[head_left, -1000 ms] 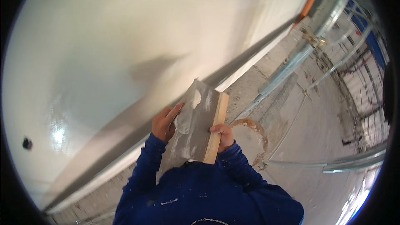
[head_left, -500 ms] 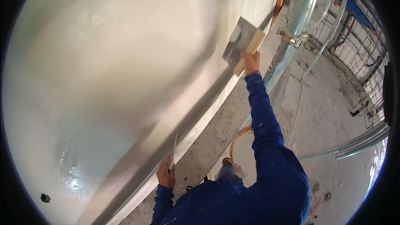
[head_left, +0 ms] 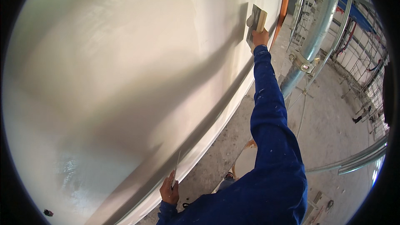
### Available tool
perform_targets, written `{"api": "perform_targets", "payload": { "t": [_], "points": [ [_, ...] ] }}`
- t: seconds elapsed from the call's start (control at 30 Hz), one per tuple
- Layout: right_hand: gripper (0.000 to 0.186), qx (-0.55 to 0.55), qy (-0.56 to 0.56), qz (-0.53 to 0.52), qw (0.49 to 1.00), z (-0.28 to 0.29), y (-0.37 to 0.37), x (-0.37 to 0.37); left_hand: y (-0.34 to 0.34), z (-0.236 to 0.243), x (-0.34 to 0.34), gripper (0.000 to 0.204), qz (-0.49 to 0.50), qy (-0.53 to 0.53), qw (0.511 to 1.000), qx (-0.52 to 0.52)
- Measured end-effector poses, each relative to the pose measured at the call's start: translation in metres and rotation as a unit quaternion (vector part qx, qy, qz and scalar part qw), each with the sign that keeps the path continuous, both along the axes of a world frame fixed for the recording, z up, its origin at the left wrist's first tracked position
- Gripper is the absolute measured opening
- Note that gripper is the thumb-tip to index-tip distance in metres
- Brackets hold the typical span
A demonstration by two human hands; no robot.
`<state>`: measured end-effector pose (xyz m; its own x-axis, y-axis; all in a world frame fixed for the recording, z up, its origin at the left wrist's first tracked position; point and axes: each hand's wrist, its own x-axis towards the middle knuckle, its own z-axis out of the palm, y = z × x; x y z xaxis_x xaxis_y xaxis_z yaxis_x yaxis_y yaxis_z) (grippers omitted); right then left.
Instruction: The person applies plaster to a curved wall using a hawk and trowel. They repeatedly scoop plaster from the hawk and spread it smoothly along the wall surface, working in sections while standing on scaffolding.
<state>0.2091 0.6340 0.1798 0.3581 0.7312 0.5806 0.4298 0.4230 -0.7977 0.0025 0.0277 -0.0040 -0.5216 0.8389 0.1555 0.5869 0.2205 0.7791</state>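
Note:
My right arm is stretched far out, and my right hand point(head_left: 261, 38) is closed round the pale wooden handle of a plastering trowel point(head_left: 254, 26). Its rectangular metal blade is tilted steeply near the cream-coloured wall point(head_left: 166, 41) and carries a whitish lump of plaster point(head_left: 250, 21). A shadow of blade and arm falls on the wall; contact with the wall is not clear. Low in the picture, my left hand point(head_left: 169, 189) grips a thin flat-bladed scraper point(head_left: 177, 164), seen nearly edge-on, close to the wall's lower edge. Its handle is mostly hidden by the fingers.
Right of the wall stand a thick metal scaffold pole point(head_left: 321, 21) with a clamp point(head_left: 304, 64) and an orange upright strip point(head_left: 286, 4). Metal rails point(head_left: 358, 156) reach in from the right. Below me are a concrete floor point(head_left: 333, 125) and a round, pale-topped bucket point(head_left: 246, 160), partly hidden by my sleeve.
My right hand has carried the trowel farther away and up along the wall, and its blade now appears more edge-on. My left hand has shifted slightly lower with the scraper still in it.

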Motion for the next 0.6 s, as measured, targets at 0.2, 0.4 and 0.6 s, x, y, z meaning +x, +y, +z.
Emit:
{"api": "perform_targets", "payload": {
  "t": [0.2, 0.4, 0.6],
  "points": [
    [0.043, 0.006, -0.02, 0.021, 1.0, 0.009, 0.008, -0.016, 0.004, -0.003, -0.006, 0.046, 0.003, -0.02, 1.0, -0.017],
    [0.05, 0.001, 0.01, 0.073, 0.997, 0.002, 0.008, -0.023, 0.009, -0.002, -0.005, 0.046, -0.019, -0.031, 0.999, -0.033],
    [0.042, 0.059, 0.0, 0.097, 0.994, -0.009, -0.053, -0.051, 0.005, -0.035, -0.006, 0.044, -0.046, -0.059, 0.997, 0.004]
  ]
}}
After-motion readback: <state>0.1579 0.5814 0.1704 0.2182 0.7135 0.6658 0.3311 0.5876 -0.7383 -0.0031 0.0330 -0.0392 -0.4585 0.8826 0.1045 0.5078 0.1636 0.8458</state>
